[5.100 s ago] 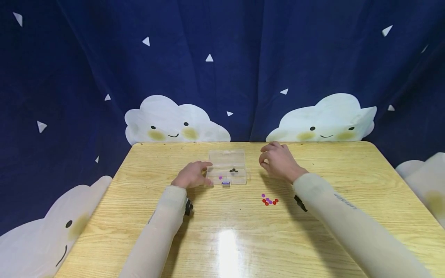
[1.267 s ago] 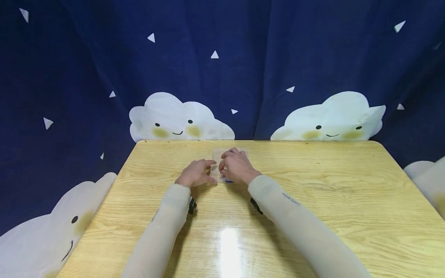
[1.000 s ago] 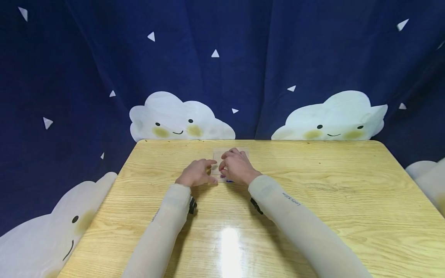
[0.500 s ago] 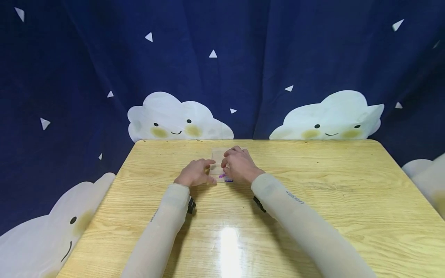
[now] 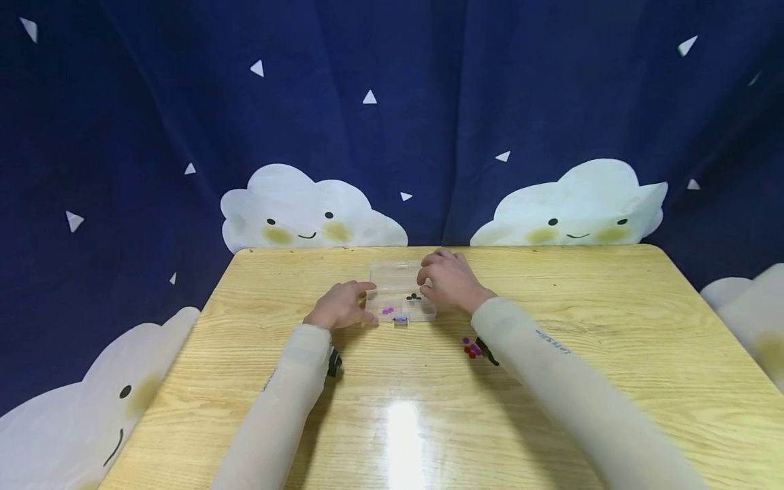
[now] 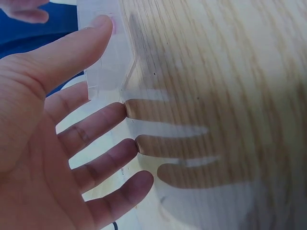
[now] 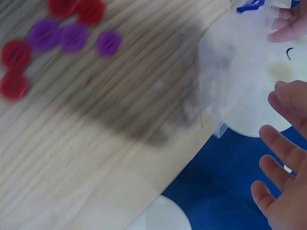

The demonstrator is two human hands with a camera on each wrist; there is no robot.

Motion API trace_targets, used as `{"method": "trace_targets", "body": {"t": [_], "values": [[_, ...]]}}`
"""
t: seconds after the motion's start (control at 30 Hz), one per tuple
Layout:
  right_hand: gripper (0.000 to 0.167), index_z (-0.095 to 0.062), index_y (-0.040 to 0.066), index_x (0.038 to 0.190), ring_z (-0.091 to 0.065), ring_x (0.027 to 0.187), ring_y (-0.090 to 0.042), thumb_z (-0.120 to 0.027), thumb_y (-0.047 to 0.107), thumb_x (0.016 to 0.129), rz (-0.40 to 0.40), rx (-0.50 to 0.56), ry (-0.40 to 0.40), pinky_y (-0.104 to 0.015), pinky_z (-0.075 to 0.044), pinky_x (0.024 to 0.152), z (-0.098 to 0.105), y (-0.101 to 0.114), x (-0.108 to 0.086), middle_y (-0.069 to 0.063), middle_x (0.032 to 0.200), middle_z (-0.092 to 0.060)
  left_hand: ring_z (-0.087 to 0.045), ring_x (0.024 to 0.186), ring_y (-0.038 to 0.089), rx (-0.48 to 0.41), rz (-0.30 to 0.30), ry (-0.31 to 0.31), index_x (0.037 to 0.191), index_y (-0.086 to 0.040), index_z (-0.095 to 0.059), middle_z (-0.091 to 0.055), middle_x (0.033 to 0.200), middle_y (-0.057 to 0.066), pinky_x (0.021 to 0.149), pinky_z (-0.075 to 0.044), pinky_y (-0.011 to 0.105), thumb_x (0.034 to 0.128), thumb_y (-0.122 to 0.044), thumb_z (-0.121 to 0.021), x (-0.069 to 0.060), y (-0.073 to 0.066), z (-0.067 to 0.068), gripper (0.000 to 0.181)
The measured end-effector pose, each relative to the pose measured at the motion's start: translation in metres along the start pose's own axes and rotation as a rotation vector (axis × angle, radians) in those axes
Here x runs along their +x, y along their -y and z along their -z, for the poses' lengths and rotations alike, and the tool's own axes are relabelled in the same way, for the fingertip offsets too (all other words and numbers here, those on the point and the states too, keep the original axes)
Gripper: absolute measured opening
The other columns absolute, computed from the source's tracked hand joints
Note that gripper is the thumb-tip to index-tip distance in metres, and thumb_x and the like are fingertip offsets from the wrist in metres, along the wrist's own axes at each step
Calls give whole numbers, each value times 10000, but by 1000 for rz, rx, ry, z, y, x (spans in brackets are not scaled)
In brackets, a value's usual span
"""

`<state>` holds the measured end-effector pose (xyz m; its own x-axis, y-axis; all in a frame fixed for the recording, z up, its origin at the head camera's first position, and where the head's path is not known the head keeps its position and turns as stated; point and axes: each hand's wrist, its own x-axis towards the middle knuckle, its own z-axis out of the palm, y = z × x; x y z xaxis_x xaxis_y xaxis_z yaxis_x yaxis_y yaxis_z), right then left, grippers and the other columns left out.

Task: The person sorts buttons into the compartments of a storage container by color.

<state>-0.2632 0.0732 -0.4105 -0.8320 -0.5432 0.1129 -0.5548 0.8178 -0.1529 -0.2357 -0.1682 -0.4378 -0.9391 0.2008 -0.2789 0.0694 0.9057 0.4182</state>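
A clear box [image 5: 399, 275] lies with its lid back; purple buttons [image 5: 388, 311] are in its left compartment, black pieces [image 5: 413, 297] in the right. My left hand [image 5: 339, 306] is at the box's left end; in the left wrist view the thumb of this hand [image 6: 53, 148] overlaps the box [image 6: 103, 62], other fingers spread. Over the box's right edge hovers my right hand [image 5: 453, 280]. The right wrist view has this hand [image 7: 288, 167] with bent, separated fingers and nothing visible in them. Loose purple buttons [image 7: 43, 35] and red buttons [image 7: 16, 55] lie on the table.
The wooden table [image 5: 275, 408] ends at a dark blue curtain [image 5: 416, 102] with white clouds and triangles. My right wrist's black strap [image 5: 488, 352] is beside the loose buttons and partly covers them in the head view.
My right hand has moved right from over the box, uncovering the black pieces and loose buttons. The left compartment holds more purple than 5.1 s ago. My left hand keeps its place at the box.
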Motion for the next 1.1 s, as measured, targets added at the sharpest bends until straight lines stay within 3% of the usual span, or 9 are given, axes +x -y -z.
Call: {"method": "trace_targets", "body": {"t": [0.43,0.63,0.9,1.1], "values": [[153,-790,159,952,-515,1232,-354,-656,190,884,7,-72,-27,-571,-436,952,3,-38,-25,-108,1250,-676,-491,1371,358,7,5,-2,1508,-260,-427,-559,1459,86,1087,-446,568,804,-399,-809,2,0,-2,813],[124,-793,159,928,-548,1183,-352,-682,178,874,66,-94,-41,-558,-459,904,-5,-52,-46,-110,1212,-693,-478,1382,358,2,17,4,1510,-270,-423,-554,1465,85,1096,-437,571,803,-403,-810,0,0,-1,817],[56,-773,187,854,-567,1136,-327,-723,161,853,152,-87,-79,-562,-473,876,-12,-52,-66,-108,1164,-702,-476,1380,366,-8,2,-1,1510,-261,-423,-556,1459,90,1094,-433,582,804,-393,-809,-1,2,0,816],[89,-780,205,856,-563,1155,-308,-703,162,869,177,-71,-48,-567,-471,904,-15,-46,-73,-95,1187,-698,-448,1402,367,-26,0,2,1513,-267,-417,-547,1467,89,1119,-403,592,808,-391,-807,-1,2,-1,815]]}}
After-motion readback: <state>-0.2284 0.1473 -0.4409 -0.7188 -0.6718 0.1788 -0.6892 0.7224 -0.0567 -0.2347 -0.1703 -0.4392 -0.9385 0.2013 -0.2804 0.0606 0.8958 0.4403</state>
